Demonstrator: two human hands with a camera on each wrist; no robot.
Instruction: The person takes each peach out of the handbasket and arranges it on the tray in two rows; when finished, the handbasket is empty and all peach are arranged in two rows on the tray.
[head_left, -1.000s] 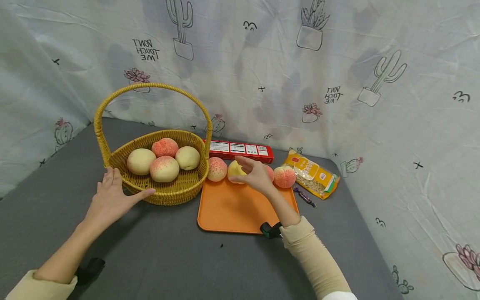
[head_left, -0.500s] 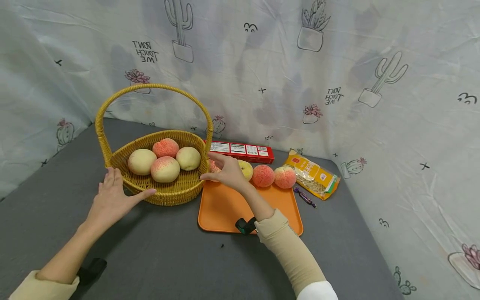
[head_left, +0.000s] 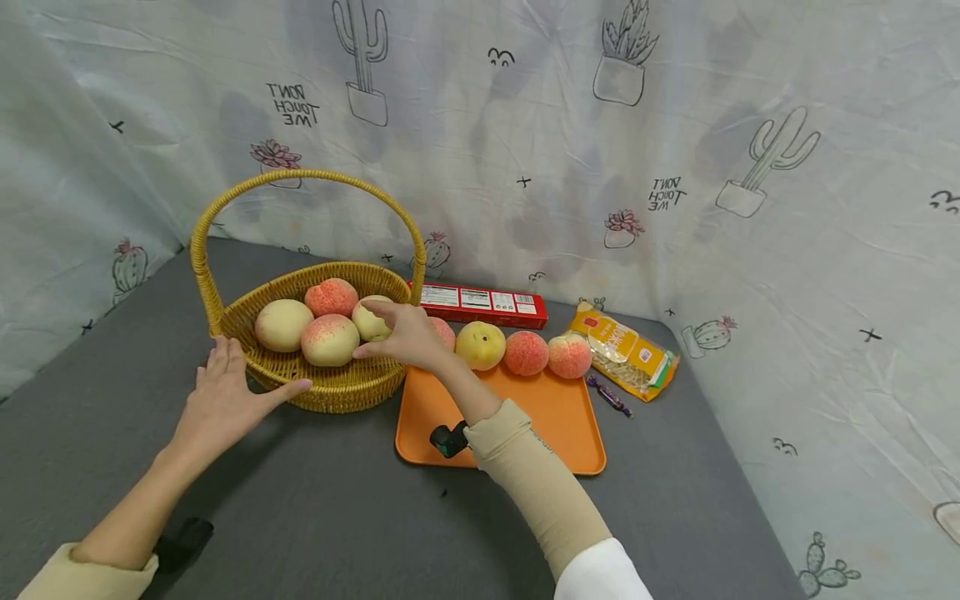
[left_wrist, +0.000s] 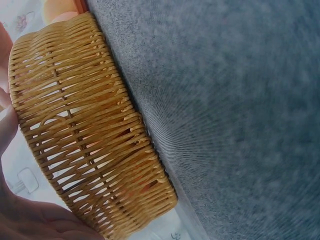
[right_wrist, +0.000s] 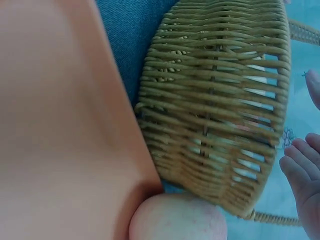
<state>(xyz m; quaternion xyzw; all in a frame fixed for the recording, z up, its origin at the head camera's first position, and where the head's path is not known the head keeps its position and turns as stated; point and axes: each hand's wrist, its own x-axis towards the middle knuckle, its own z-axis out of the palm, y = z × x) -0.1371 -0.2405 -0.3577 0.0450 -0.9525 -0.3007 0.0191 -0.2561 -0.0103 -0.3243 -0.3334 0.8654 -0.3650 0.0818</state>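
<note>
1. While the left hand touches its left front rim, the yellow wicker basket sits upright at left-centre, arched handle standing, four peaches inside.
2. Right hand: over basket's right rim, thumb and fingers parted, nothing seen between them. Nearest is the right-hand pale peach, partly behind it; contact can't be told.
3. Left hand: fingers spread, thumb out along front rim, not wrapped round anything.
4. Step in hand looks like handling fruit at the basket. Best done, I'd judge, with the right hand high enough to clear rim and handle, then straight down, thumb and fingers either side of the peach's widest part, light squeeze.
5. Left hand should brace the rim without pushing; a knock on the handle could tip or slide the basket.
6. Neighbouring blushed peach sits close; watch for nudging it.
7. Right of basket: orange tray, four more peaches along its far edge, leftmost partly hidden by the right hand.
8. Behind tray: red box. Right: yellow food packet, purple-wrapped candy.
9. All on dark grey desk; pale cactus-print curtain behind and to the right, lettering mirrored.
</note>
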